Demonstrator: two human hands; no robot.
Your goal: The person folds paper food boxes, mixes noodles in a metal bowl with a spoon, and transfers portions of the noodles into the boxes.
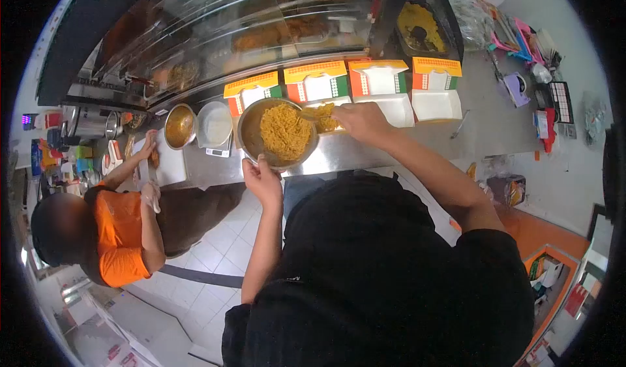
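Observation:
A metal bowl [246,135] of yellow-brown noodles [285,131] is tilted over the front of the counter. My left hand [263,179] is closed on its near rim, with the thumb on the inside. My right hand [366,124] is closed around a utensil [306,114] that reaches to the bowl's right rim; its exact kind is hard to make out. More noodles [326,117] lie at the second takeaway box [315,80], just left of my right fingers. The bowl partly covers the leftmost box [251,88].
Two more open boxes [378,80] [437,104] stand to the right. On the left are a clear tub [214,124] on a scale [218,151], another metal bowl [180,126] and a co-worker [120,220] at a white board [171,166]. A glass display case [261,24] stands behind.

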